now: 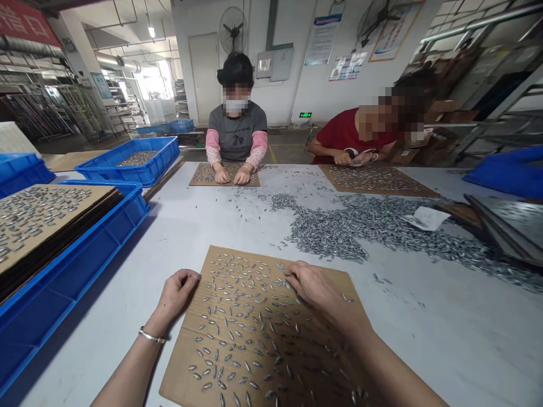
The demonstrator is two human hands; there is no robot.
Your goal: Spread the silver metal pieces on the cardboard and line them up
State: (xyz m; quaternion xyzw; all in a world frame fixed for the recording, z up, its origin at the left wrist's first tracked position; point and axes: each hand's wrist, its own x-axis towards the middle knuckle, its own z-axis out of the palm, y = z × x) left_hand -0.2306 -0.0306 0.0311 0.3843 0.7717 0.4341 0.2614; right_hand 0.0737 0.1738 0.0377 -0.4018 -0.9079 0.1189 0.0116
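Two bare hands, one cardboard sheet (178, 376), many small metal pieces (231, 335).

Cardboard sheet: flat on the white bench (428, 339), between the forearms; far edge narrower in view than the near part.

Metal pieces: silvery, pointed at both ends, spread singly across the sheet; most lie to the right of the left hand (180, 288) and to the left of or nearer than the right hand (311, 282); a couple rest near the far right corner.

Left hand: curled narrow, thumb against forefinger, beside the sheet's left edge near its far left corner; silver bangle (151, 335) at the wrist.

Right hand: over the sheet's far edge, fingertips drawn together and lowered among pieces; whether it grips one cannot be told, the fingers partly hiding the spot.

Loose pile (331, 234): similar pieces, beyond the far edge, extending toward the bench's right side.

Blue crate (97, 277): one, along the bench's left edge.
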